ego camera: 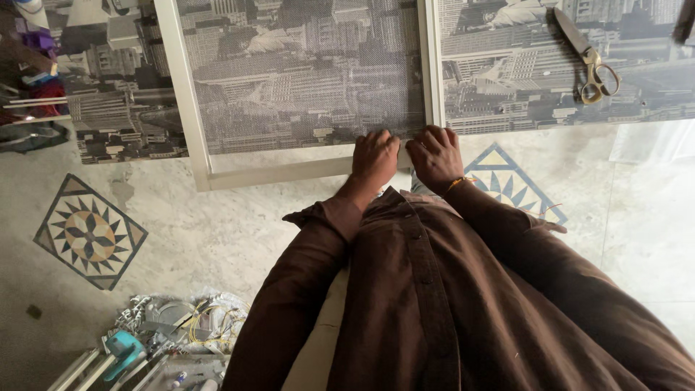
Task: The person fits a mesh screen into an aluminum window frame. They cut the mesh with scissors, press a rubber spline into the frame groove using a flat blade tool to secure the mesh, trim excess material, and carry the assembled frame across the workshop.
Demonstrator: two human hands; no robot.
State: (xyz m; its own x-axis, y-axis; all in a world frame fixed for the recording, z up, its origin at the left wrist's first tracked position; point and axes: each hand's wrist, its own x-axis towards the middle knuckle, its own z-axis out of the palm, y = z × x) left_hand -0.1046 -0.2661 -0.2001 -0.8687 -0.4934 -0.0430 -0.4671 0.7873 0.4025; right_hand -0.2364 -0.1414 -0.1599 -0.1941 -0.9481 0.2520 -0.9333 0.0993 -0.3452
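A marble floor [217,239] with star-patterned inlay tiles carries a large pale-framed panel of grey woven mesh [304,80], laid flat over a black-and-white cityscape print. Both hands press side by side at its lower frame edge — left hand [374,158] and right hand [434,153], fingers curled down on the mesh, seemingly seating it. Gold-handled scissors [590,54] lie apart, upper right.
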